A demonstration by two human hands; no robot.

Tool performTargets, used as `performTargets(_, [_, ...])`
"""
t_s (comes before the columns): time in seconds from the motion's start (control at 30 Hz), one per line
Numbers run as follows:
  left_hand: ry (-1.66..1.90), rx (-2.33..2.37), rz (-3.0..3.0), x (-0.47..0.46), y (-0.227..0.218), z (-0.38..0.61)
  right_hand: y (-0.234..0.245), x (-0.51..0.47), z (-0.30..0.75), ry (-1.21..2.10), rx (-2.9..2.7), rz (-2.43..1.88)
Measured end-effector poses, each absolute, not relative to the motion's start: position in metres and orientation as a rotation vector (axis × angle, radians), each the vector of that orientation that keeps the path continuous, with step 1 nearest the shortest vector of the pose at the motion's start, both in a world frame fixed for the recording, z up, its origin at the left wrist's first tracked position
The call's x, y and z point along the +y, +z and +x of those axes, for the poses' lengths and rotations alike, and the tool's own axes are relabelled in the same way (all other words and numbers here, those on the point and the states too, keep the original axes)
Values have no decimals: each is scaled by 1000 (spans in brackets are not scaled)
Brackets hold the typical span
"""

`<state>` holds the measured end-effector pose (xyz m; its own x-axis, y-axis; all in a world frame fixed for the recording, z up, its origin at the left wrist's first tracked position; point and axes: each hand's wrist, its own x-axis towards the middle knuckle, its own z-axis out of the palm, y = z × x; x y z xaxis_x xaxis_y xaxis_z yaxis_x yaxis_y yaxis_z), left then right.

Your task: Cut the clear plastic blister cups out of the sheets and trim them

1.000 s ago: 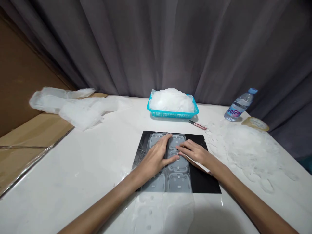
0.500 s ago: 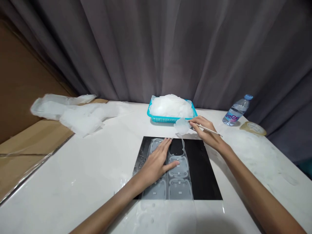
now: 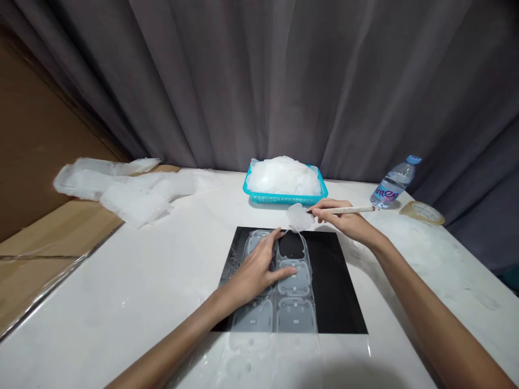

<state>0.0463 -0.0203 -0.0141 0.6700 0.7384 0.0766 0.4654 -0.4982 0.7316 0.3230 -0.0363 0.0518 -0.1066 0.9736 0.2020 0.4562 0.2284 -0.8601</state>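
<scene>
Right grip (image 3: 347, 223): tool (image 3: 352, 209), translucent piece (image 3: 299, 217) pinched at fingertips (image 3: 317, 213). Left grip (image 3: 256, 271): splayed atop sheet (image 3: 294, 285).

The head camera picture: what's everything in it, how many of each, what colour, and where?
Moulded plastic sheet: one, translucent, partly over the mat
Thin plastic piece: one, whitish, at the right fingertips
Slim stick-like tool: one, pale, in the right hand
Rectangular flat mat: one, black, on the table
Plastic basket: one, turquoise, by the curtain
Heaped pieces: uncountable, white, in the basket
Labelled plastic bottle: one, clear, blue cap, right
Tape-like roll: one, yellowish, beside the bottle
Plastic sheets: several, whitish, left
Cardboard: count unclear, brown, far left
Pleated curtain: grey, behind
Table: one, white, beneath
Left hand: one, on the moulded sheet
Right hand: one, beyond the mat
</scene>
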Motion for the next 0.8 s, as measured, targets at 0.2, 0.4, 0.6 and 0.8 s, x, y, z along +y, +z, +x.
performTargets(0.2, [725,844,1735,15,-1,72,67,-45,310,919,-1835,-1287])
performTargets(0.4, [758,779,1493,20,3,67,63,-43,316,757,-1689,-1324])
performTargets(0.6, [840,772,1355,10,1,65,28,-35,290,761,-1733,-1319])
performTargets(0.8, [897,774,1329,10,1,64,16,-39,273,1049,-1765,-1161])
